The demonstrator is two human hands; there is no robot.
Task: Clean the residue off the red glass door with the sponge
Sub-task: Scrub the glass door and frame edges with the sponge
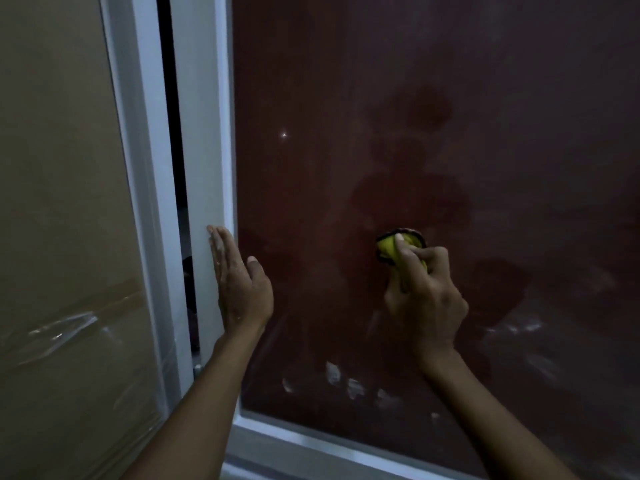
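Note:
The red glass door (pixel 398 116) fills the middle and right of the head view, dim and streaked. My right hand (pixel 424 292) grips a yellow-green sponge (pixel 389 249) with a dark edge and holds it against the glass at mid height. White smears of residue (pixel 346 379) sit low on the pane below that hand, with more residue (pixel 523 327) at the lower right. My left hand (pixel 239 282) lies flat with straight fingers on the door's white frame (pixel 201 133), thumb out toward the glass.
A dark gap (pixel 173 116) runs between the door's frame and a second white upright (pixel 145 168) to the left. Further left is a beige panel (pixel 59 202) covered in shiny plastic film. The frame's bottom rail (pixel 311 441) crosses low in view.

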